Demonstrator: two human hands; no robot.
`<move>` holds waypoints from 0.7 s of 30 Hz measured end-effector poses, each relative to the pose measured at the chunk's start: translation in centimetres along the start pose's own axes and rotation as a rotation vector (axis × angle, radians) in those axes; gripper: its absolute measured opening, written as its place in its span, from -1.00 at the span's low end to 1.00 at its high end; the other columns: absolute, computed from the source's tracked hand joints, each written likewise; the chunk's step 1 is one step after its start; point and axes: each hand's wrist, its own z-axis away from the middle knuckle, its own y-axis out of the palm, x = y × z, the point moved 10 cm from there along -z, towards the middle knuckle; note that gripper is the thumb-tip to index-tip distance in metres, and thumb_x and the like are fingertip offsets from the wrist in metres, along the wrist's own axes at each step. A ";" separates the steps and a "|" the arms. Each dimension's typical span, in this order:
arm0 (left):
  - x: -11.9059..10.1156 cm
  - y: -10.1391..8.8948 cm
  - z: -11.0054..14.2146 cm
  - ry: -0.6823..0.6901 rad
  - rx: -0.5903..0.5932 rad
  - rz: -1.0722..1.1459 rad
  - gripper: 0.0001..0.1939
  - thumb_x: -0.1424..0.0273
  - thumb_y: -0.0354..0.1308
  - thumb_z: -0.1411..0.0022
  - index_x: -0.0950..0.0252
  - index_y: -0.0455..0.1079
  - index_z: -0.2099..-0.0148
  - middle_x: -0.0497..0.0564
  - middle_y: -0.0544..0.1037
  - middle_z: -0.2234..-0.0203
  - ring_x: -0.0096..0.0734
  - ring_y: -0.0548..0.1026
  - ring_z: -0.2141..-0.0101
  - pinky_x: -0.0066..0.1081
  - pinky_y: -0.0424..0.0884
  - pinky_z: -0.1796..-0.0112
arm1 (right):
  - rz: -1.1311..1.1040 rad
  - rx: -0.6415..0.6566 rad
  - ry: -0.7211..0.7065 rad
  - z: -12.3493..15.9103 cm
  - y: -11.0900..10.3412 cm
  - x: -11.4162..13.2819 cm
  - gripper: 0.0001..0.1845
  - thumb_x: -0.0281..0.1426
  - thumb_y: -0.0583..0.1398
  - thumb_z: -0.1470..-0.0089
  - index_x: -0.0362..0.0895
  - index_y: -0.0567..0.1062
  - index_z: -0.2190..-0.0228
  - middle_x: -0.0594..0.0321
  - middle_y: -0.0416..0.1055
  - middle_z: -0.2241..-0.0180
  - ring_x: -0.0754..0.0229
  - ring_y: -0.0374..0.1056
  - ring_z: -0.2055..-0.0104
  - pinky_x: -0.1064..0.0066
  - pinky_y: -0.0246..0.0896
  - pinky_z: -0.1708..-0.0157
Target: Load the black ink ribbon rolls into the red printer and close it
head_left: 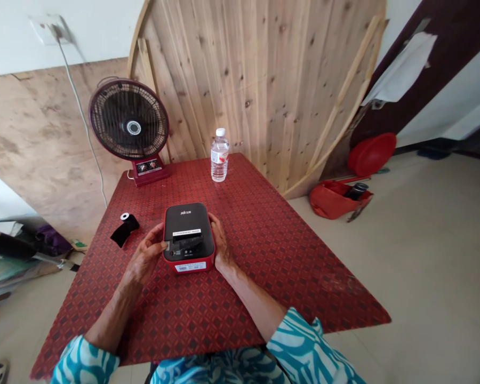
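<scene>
We look down on a square table covered in a red cloth or plastic sheet (288, 266) with a small, repeating diamond pattern, scuffed pale near its right corner. At its centre sits a small printer (189, 237), a rounded box with a matte black top and a glossy red base. A white label runs along its front edge, and a narrow slot across the top holds a white strip with a black strip lying in it.

Our left hand (146, 253) curls against the printer's left side, with the fingers (160, 240) bent onto its top corner. Our right hand (223, 242) cups its right side, fingers against the red and black edge. Both hands are partly closed and hold the box between them. Turquoise-and-white patterned sleeves (300, 346) cover both forearms.

At 9 o'clock from the printer lies a limp black strip on a white spool (125, 229). At 12 o'clock stands a clear plastic water bottle (220, 156) with a white cap, and at 11 o'clock a round, dark red fan (130, 121) with a black grille. Behind them leans a big round board of knotty pale wood (244, 80). On the floor at 2 o'clock lies a crumpled red bag (332, 200), with a red plastic bowl (372, 154) leaning just beyond it.
</scene>
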 end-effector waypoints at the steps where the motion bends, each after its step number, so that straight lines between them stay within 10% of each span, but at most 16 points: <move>1: -0.1 -0.1 0.0 0.008 -0.011 -0.002 -0.40 0.39 0.41 0.12 0.23 0.46 -0.05 0.08 0.51 -0.07 -0.10 0.47 -0.03 -0.36 0.43 0.10 | 0.004 0.005 0.000 0.0 0.0 0.0 -0.49 -0.03 0.02 -0.20 0.00 0.41 -0.06 0.19 0.34 -0.15 0.07 0.17 -0.25 0.09 -0.05 -0.29; 21: 1.5 -0.3 0.1 -0.107 0.150 -0.008 -0.29 0.17 0.44 0.04 0.21 0.38 -0.16 0.19 0.53 -0.05 0.07 0.47 -0.06 -0.14 0.44 -0.03 | 0.060 0.016 0.008 -0.1 -0.3 0.8 -0.56 -0.09 0.02 -0.23 0.04 0.45 -0.03 0.24 0.38 -0.12 0.08 0.22 -0.21 0.14 0.02 -0.27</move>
